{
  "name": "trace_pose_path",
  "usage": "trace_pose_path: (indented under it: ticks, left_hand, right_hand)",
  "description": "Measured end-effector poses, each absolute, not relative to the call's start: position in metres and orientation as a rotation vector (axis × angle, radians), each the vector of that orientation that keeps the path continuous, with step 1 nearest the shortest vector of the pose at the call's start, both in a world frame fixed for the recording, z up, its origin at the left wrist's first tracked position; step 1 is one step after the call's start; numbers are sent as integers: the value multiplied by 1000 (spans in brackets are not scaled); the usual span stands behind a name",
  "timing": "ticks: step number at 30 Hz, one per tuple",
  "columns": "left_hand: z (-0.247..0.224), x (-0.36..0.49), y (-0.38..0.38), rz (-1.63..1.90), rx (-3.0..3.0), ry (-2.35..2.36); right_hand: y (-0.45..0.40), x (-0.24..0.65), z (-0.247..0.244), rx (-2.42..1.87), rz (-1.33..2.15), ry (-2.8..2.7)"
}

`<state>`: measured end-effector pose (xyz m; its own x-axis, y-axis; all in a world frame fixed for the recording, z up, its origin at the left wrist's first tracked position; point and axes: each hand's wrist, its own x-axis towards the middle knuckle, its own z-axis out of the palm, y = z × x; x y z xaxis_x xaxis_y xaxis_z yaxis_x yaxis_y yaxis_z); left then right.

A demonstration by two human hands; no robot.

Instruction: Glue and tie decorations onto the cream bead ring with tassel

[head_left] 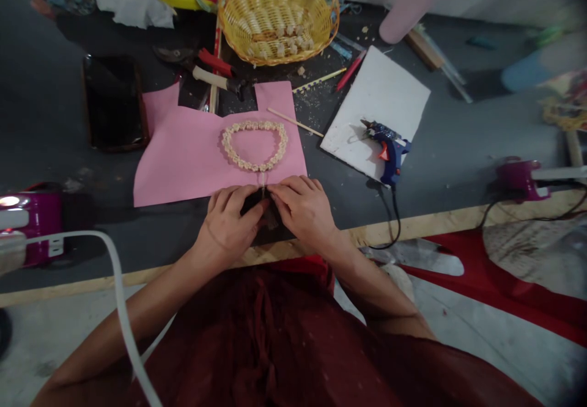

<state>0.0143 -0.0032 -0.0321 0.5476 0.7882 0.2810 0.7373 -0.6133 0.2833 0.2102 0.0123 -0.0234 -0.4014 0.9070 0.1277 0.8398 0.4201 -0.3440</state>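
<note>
A loop of pale, bead-like pieces [251, 165] lies on a pink sheet [178, 156] in front of me. From its near end a thin light cord [263, 179] runs down between my fingertips. My left hand [232, 217] pinches at the cord, thumb and fingers closed. Close beside it, my right hand [305, 208] is also closed on the cord. A dark, tassel-like strand [271, 216] hangs just below the fingertips; its upper part is hidden by the fingers.
A glue gun [389, 150] rests on a white board [353, 113] at right, its cord over the table edge. A yellow wicker basket [275, 19] with small pale pieces stands behind. Pliers [208, 77] and a phone [114, 102] lie left; a white cable [120, 291] crosses near my left arm.
</note>
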Motion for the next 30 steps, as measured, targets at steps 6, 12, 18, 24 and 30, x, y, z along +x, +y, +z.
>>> trace_pose_path:
  ticks: [6,12,18,24,30]
  left_hand:
    - [-35,13,-4,608,2651,1317]
    - [-37,14,-4,586,2678,1328]
    - [-35,15,-4,620,2664,1326]
    - [-36,13,-4,594,2622,1325]
    - [-36,13,-5,581,2590,1330]
  right_hand:
    - [28,217,-12,-1472,314,-2466]
    - [67,224,-6,-1061,411,-2731]
    - [95,220,-3,-786,322,-2943]
    - [106,211,3,-692,330,-3071]
    - [111,206,10,-688,333,-3161]
